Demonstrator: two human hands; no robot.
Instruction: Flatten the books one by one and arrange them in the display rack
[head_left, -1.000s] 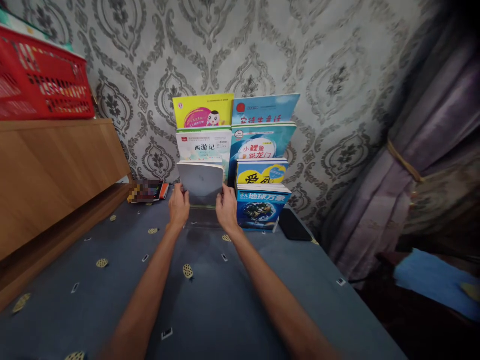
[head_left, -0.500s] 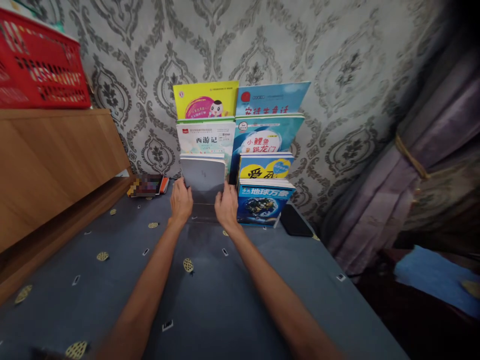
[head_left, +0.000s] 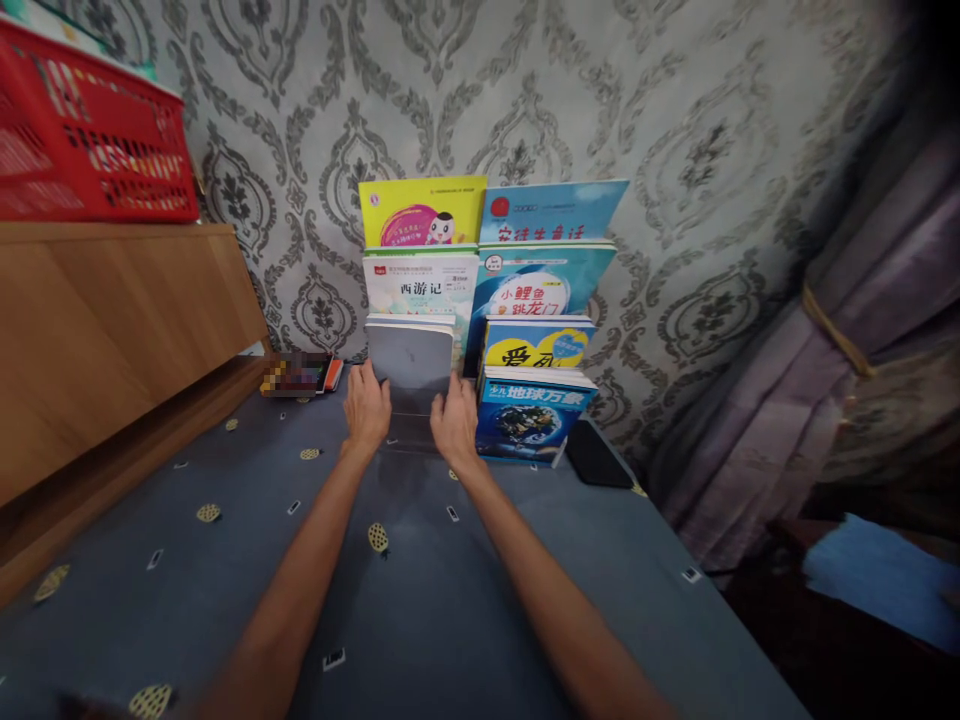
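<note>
A small stack of grey-covered books stands upright at the front of the left column of books. My left hand grips its left edge, and my right hand grips its right edge. Behind it rise a white book and a yellow book. Just right of my right hand is a blue book with a globe on its cover. A yellow-and-blue book, a teal book and a blue storybook stand in rows behind that one.
Dark patterned cloth covers the table. A black flat object lies right of the books. Several small books lie at the back left, beside a wooden cabinet bearing a red basket. A purple curtain hangs at right.
The view has shifted slightly, so everything sits a little lower and further right. Both hands keep hold of the grey books, which have not visibly moved against the other books.
</note>
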